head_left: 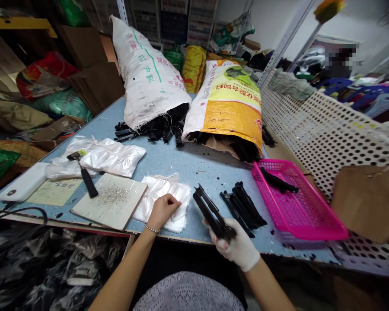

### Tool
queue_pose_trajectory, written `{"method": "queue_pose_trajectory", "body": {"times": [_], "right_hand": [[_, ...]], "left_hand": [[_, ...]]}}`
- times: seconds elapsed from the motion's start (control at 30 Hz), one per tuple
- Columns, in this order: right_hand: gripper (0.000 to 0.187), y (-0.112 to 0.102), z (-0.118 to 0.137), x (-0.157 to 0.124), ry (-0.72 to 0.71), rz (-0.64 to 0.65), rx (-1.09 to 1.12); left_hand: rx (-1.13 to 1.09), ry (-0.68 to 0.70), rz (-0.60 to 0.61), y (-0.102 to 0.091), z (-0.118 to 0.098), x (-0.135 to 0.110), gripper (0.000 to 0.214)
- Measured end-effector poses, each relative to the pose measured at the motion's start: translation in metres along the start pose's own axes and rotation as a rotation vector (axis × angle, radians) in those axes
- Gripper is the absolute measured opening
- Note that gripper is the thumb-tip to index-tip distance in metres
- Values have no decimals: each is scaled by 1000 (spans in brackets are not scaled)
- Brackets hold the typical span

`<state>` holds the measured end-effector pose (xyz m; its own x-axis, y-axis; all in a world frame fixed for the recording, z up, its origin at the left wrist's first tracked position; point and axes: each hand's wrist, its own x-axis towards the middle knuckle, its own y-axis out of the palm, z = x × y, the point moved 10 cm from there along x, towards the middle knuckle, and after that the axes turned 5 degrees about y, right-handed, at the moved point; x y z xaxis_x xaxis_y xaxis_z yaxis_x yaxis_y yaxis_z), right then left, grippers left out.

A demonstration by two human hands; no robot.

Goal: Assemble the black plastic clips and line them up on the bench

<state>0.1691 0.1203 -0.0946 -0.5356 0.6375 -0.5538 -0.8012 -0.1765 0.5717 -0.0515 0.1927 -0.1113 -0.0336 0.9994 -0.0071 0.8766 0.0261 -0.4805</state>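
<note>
My left hand (164, 211), bare with a beaded bracelet, is over a stack of clear plastic bags (178, 218). Its fingers are curled into a pinch, and whatever may be between them is too small to make out. In a white glove, my right hand (235, 244) is closed around a long black plastic part (212, 211) with a slotted frame, tilted up and away from me. Just right of it several similar black parts (241, 207) lie side by side on the blue table (194, 162). Left of my left hand is a pale board (112, 201) strewn with tiny metallic bits.
A hammer (87, 179) rests across the board's left edge beside more plastic bags (113, 155). A pink basket (303, 211) at right holds one black part. Behind, a white sack (149, 82) and a yellow-orange sack (228, 108) spill black parts. A perforated panel (330, 129) borders the right.
</note>
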Motion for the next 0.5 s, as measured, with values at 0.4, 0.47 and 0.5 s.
{"method": "queue_pose_trajectory", "body": {"times": [0.4, 0.47, 0.5], "right_hand": [[50, 18, -42, 18, 285, 210, 342], [49, 28, -42, 22, 315, 265, 319], [49, 34, -43, 26, 333, 288, 314]], "left_hand": [[96, 301, -134, -26, -28, -15, 33], [134, 374, -120, -24, -43, -22, 39], [161, 442, -89, -19, -56, -30, 43]]}}
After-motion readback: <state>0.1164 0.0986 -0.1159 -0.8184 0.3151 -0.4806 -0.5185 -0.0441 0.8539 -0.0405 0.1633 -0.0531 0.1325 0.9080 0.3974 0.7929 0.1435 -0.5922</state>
